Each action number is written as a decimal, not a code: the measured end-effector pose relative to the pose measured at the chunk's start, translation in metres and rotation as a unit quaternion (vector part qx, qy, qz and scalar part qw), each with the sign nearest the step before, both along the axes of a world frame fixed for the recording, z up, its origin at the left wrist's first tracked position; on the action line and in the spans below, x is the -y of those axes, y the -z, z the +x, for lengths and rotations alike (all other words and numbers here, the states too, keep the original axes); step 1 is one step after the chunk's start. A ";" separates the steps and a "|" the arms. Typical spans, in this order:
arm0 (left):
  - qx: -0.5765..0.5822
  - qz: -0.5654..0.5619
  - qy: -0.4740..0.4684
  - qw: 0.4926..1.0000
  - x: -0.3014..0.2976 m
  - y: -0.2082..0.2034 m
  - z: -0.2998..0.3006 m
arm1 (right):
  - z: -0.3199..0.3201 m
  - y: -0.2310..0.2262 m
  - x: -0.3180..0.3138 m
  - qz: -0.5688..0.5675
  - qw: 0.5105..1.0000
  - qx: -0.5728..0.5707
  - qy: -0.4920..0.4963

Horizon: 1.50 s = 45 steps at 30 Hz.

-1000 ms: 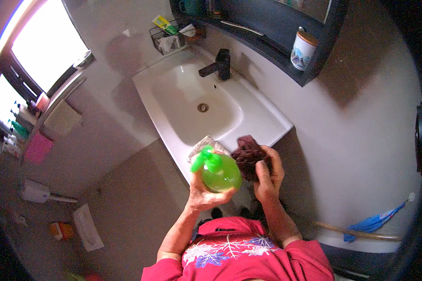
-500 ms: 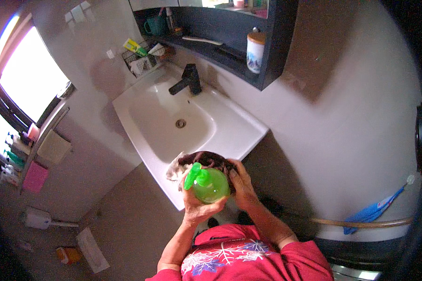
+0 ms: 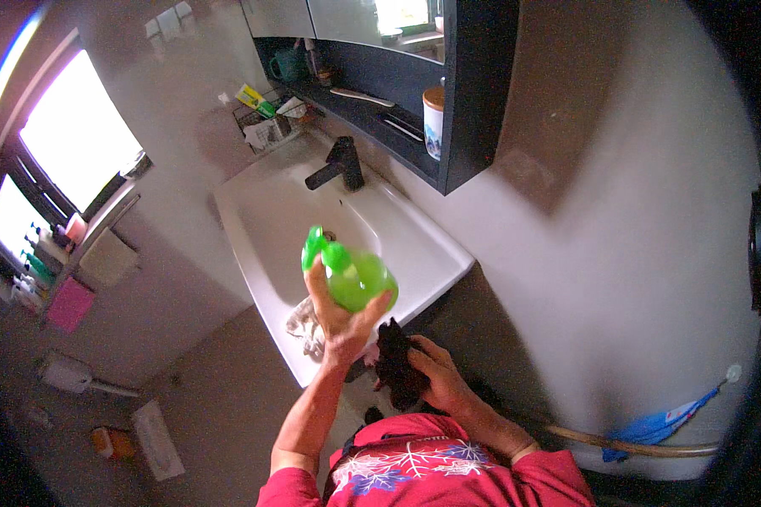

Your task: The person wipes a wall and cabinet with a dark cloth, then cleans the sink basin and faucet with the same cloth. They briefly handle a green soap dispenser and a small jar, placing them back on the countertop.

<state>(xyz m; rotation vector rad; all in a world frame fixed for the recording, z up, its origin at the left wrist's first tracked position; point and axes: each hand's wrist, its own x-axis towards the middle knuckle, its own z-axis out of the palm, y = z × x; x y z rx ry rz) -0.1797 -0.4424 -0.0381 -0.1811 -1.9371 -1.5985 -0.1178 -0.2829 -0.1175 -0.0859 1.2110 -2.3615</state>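
A green pump bottle (image 3: 362, 286) with a bright green pump top is gripped in my left hand (image 3: 341, 325), tilted over the front part of the white washbasin (image 3: 435, 264). My right hand (image 3: 440, 373) is closed on a dark brown cloth (image 3: 399, 372), which hangs bunched just past the basin's front edge. Next to my left wrist, a pale crumpled cloth (image 3: 304, 325) lies on the basin's front rim. The bottle covers part of the bowl and most of the drain.
A black faucet (image 3: 340, 163) stands at the basin's back. Above it juts a dark wall cabinet (image 3: 473, 101) holding a lidded canister (image 3: 434, 122). A wire basket (image 3: 266, 127) with a yellow-green tube sits at the back left corner. Bottles (image 3: 46, 249) line the window shelf.
My left hand has carried the bottle forward and left, over the basin. My right hand has come away from it, drawing the dark cloth back toward my body. The view has shifted slightly.
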 end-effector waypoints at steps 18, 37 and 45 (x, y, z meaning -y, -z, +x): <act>-0.130 -0.015 -0.088 0.987 -0.062 -0.084 -0.204 | -0.005 -0.014 -0.058 -0.076 0.992 0.035 0.090; -0.040 -0.035 -0.059 0.997 -0.062 -0.076 -0.210 | -0.012 -0.003 -0.073 -0.030 0.993 0.051 0.102; -0.080 0.023 -0.160 0.984 -0.029 -0.024 -0.106 | -0.060 -0.007 -0.066 0.269 0.941 -0.193 0.073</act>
